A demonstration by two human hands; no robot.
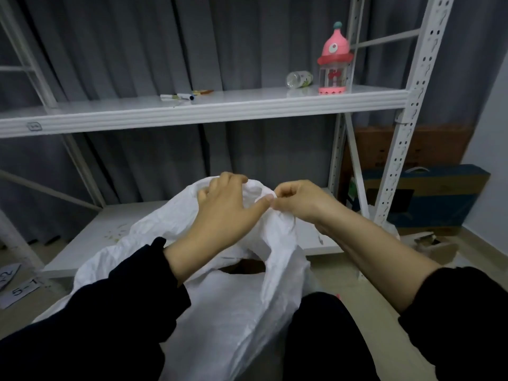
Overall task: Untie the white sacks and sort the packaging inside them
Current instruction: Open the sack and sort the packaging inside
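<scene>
Before white shelving [209, 105]: white sack [236, 306], mouth gathered.
Left hand [228, 213] and right hand [298, 202] together, both pinching the bunched top.

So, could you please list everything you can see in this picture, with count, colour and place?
white sack: one, white, on the floor in front, knot held up
shelving rack: one, white, behind the sack
toy bottle: one, pink, upper shelf, right
plastic bottle: one, clear, lying beside the toy bottle
markers: a few, upper shelf, middle
cardboard boxes: two, brown and blue, right of the rack
curtain: grey, behind the rack
left hand: on the knot
right hand: pinching the knot
</scene>
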